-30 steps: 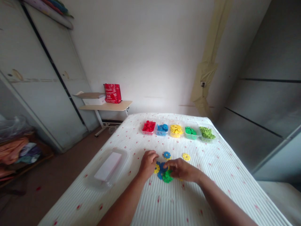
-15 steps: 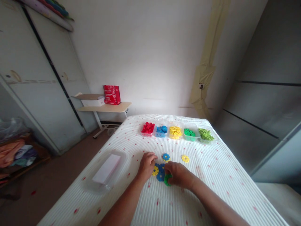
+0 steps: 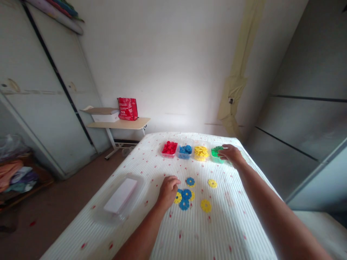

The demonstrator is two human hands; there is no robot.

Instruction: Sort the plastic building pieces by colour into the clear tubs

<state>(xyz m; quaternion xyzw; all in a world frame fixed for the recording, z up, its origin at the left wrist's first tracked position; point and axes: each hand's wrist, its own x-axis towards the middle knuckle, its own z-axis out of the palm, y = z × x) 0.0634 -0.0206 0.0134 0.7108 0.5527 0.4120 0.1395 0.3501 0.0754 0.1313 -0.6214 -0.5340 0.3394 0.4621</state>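
My left hand (image 3: 168,189) rests on the table with its fingers curled. Beside its thumb lies a yellow notched disc (image 3: 178,198), touching a cluster of blue discs (image 3: 187,194). Whether the curled fingers hold anything is hidden. Behind the cluster, a blue disc (image 3: 190,181) lies partly over a yellow one. Two loose yellow discs lie to the right, one farther back (image 3: 213,183) and one nearer (image 3: 206,206). My right hand (image 3: 231,154) reaches to the tub of green discs (image 3: 216,151), fingers apart at its right side; no piece shows clearly between them.
Left of the green tub stand tubs of yellow (image 3: 201,152), blue (image 3: 185,150) and red pieces (image 3: 170,148). My right hand and forearm cover most of another clear tub. A clear lid or tray (image 3: 127,213) with a pale block (image 3: 121,196) lies at the left.
My right hand has moved from the cluster back and right to the green tub. The green disc by the cluster is gone from there, and a yellow disc is uncovered. My left hand stays.
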